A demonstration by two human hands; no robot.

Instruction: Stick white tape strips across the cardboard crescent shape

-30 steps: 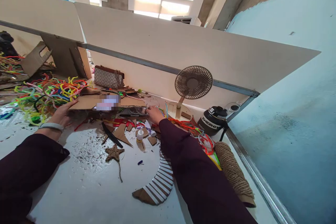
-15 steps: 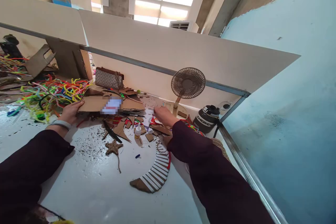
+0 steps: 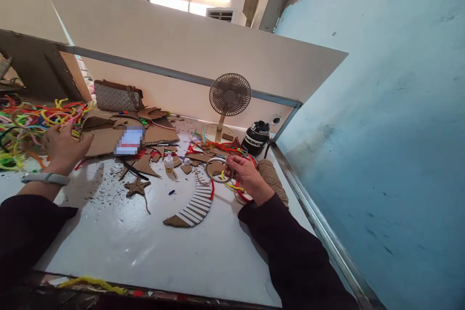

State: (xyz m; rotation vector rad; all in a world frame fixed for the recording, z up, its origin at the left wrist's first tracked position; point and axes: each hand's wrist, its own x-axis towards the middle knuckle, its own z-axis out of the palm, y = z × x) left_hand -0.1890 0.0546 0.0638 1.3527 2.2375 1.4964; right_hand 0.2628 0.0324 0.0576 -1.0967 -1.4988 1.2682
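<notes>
My right hand (image 3: pixel 244 174) pinches a thin roll of tape (image 3: pixel 207 172) by its edge, holding it up over the scraps. Below and left of it lies a cardboard crescent (image 3: pixel 196 203) banded with white strips, with a red edge at its upper right. At the left, my left hand (image 3: pixel 67 147) is raised with fingers apart, beside a cardboard sheet (image 3: pixel 100 143) and touching nothing that I can make out. A phone (image 3: pixel 129 140) rests on that sheet. A twine-wrapped star (image 3: pixel 137 187) lies on the white table (image 3: pixel 145 256), near a small glue bottle (image 3: pixel 169 162).
Colourful pipe cleaners (image 3: pixel 22 126) heap up at the left. A patterned handbag (image 3: pixel 116 96) and a small fan (image 3: pixel 229 96) stand along the back partition. To the right are a black jug (image 3: pixel 255 139), a twine roll (image 3: pixel 271 181) and the metal table edge (image 3: pixel 308 208).
My right hand has come back from the scraps near the fan with the tape roll. My left hand has let go of the cardboard sheet. The view has turned right.
</notes>
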